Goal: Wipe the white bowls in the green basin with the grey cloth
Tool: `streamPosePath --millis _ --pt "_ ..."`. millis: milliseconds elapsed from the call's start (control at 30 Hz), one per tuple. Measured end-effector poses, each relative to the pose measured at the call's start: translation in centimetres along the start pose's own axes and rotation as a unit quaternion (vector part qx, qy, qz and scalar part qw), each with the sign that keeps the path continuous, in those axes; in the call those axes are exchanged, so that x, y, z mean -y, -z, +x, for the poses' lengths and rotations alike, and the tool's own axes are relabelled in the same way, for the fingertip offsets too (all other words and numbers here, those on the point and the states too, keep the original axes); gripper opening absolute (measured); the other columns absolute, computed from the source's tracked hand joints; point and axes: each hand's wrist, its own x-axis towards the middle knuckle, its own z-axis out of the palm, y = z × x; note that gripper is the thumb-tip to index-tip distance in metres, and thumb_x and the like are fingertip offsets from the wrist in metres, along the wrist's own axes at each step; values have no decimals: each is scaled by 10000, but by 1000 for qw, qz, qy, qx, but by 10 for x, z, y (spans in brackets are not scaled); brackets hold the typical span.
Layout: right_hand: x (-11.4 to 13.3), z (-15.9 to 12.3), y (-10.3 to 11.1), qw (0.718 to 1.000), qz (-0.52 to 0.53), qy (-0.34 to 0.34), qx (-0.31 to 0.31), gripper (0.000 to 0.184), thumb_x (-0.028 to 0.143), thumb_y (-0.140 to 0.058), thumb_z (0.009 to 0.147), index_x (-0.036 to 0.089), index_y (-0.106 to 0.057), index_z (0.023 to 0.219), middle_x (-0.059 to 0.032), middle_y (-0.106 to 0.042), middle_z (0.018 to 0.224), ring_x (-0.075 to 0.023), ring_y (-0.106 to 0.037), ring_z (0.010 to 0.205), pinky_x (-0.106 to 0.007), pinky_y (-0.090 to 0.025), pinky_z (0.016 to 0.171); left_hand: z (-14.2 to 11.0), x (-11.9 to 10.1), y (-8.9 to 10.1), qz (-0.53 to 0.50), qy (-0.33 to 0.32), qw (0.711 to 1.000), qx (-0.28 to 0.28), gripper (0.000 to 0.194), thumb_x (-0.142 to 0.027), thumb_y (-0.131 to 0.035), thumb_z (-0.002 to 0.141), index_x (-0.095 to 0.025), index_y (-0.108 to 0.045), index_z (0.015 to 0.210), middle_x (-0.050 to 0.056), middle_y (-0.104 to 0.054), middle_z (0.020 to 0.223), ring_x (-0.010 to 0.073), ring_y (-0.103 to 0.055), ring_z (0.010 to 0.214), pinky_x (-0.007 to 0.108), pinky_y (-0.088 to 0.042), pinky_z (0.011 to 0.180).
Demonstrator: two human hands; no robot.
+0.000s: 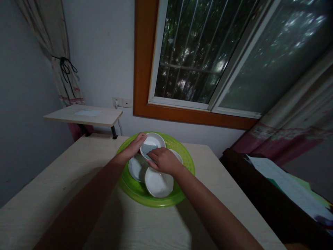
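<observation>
A white bowl (155,138) is tilted toward me above the other dishes. My left hand (136,143) grips its left rim, the thumb side on the edge. Inside the bowl, my right hand (163,159) presses a grey-green cloth (148,148) against the surface, fingers bent over it. Below lie a white bowl (159,183) at the front, a white dish (137,167) at the left and another white dish (177,155) partly hidden behind my right hand. All of them sit in a round green plastic basket (187,165).
The basket stands on a pale wooden table (145,229). A small raised shelf (104,119) stands at the back left, with a paper on it. Behind are a wall socket (117,102) and a wood-framed window (171,119). Papers (275,170) lie on dark furniture at the right.
</observation>
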Motion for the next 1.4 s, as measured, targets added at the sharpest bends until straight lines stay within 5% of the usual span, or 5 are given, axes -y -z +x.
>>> streamPosePath --millis 200,500,667,933,1400 --pt "-4 -2 -7 997 60 41 -39 506 445 -554 1070 103 -659 1427 -185 -750 1346 -297 -730 1184 -439 -555 1052 0 0 0 -4 7 1000 -7 389 -621 -519 973 -251 -627 1026 36 -681 1036 233 -643 1010 334 -521 944" --pt "-4 -1 -10 999 23 -3 -32 674 614 -486 1077 151 -558 1561 -172 -538 1625 -327 -506 1518 -541 -317 1301 1 3 0 19 -1 1000 2 369 -596 -516 978 -258 -634 1065 63 -701 1134 250 -649 1146 346 -492 1054" --pt "-4 0 -7 998 -14 -34 -57 706 646 -512 1054 105 -618 1495 -202 -628 1529 -341 -575 1438 -529 -253 1317 2 3 0 6 7 1000 11 377 -595 -505 983 -253 -637 1073 53 -699 1119 238 -647 1109 335 -517 1009" --pt "-2 2 4 997 -26 -72 -27 527 597 -510 1069 145 -779 1028 -143 -781 1015 -287 -711 996 -442 -463 983 3 4 0 1 39 999 -26 429 -656 -493 974 -255 -607 1074 29 -680 1011 227 -641 925 330 -530 812" --pt "-3 -3 1 990 129 30 -37 508 561 -514 1068 146 -611 1345 -152 -745 1232 -294 -706 1104 -433 -537 1001 0 -6 1 -5 15 1000 -25 407 -638 -502 951 -242 -582 1007 71 -665 1033 256 -633 996 374 -535 907"
